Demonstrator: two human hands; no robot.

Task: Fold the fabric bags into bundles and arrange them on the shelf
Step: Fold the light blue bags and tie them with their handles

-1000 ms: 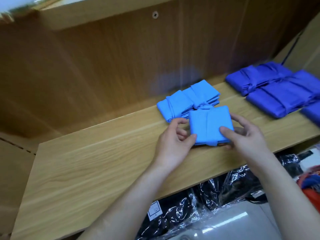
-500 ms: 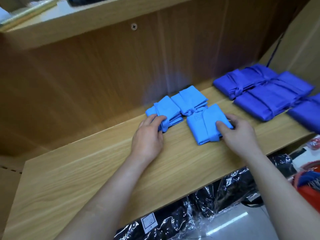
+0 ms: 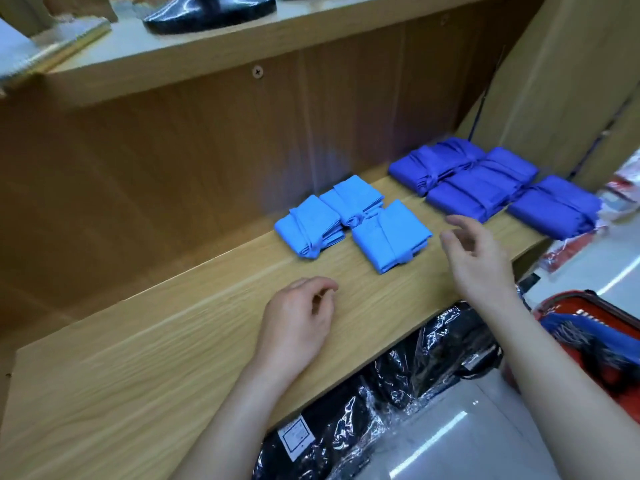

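Three light blue fabric bundles lie on the wooden shelf (image 3: 173, 358): a left one (image 3: 310, 232), a rear one (image 3: 353, 199) and a front one (image 3: 389, 237). To their right sit three dark blue bundles (image 3: 485, 183), side by side. My left hand (image 3: 298, 323) hovers over the bare shelf in front of the light blue bundles, fingers loosely curled, holding nothing. My right hand (image 3: 478, 258) hangs just right of the front bundle, fingers relaxed and spread, touching nothing.
Below the shelf lie black items in clear plastic wrap (image 3: 398, 393). A red basket (image 3: 595, 337) with blue fabric stands at the lower right. The upper shelf (image 3: 242, 39) carries a shiny black object. The left half of the shelf board is bare wood.
Both hands have let go of the light blue bundles and drawn back toward me. The front bundle now lies alone on the shelf beside the other two.
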